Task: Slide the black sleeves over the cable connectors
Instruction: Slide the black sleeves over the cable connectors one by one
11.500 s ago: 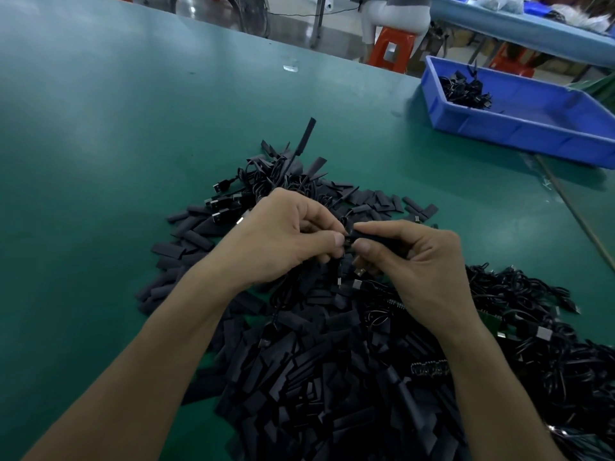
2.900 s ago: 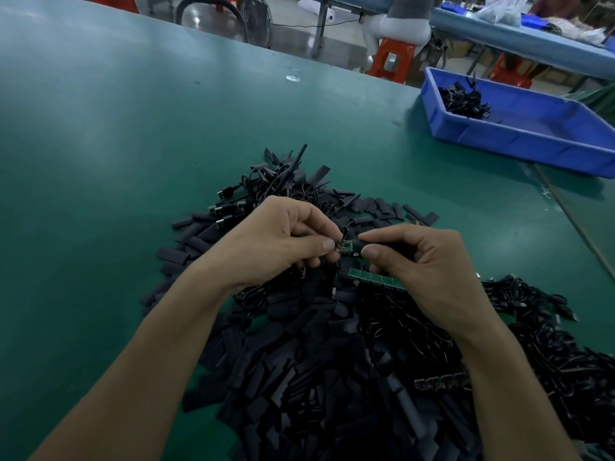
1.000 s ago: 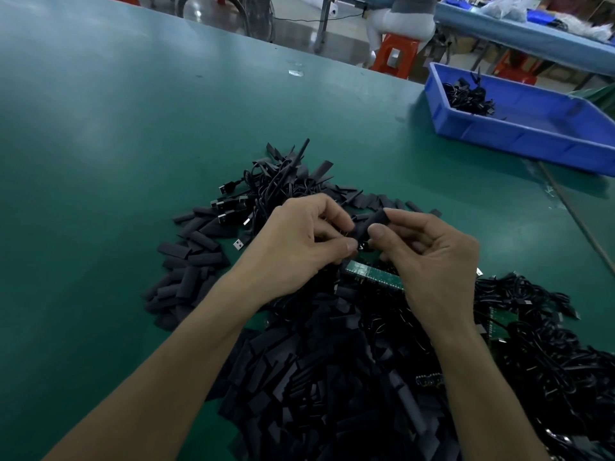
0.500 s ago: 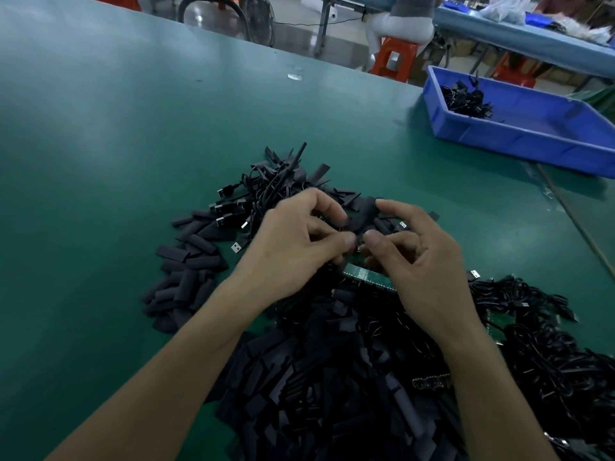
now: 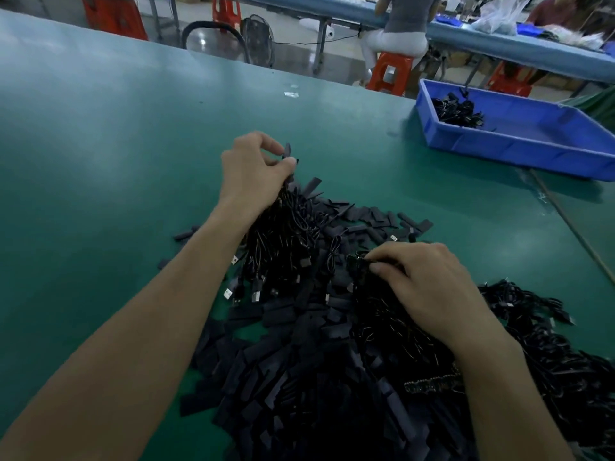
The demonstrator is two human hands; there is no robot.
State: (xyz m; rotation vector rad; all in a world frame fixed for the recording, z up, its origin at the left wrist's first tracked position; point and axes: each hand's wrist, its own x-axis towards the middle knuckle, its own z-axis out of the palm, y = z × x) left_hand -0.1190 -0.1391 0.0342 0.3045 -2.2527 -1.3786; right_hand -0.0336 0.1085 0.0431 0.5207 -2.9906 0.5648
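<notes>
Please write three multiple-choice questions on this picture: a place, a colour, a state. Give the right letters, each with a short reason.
1. Where on the table does the blue tray stand? A) near left B) far right C) centre
2. What colour is the table? A) green B) white C) red
3. What does the left hand do? A) lies flat B) holds the tray C) pinches a black sleeve

B: it stands at the far right edge. A: the bare top is green. C: its fingers close on the sleeve.
</notes>
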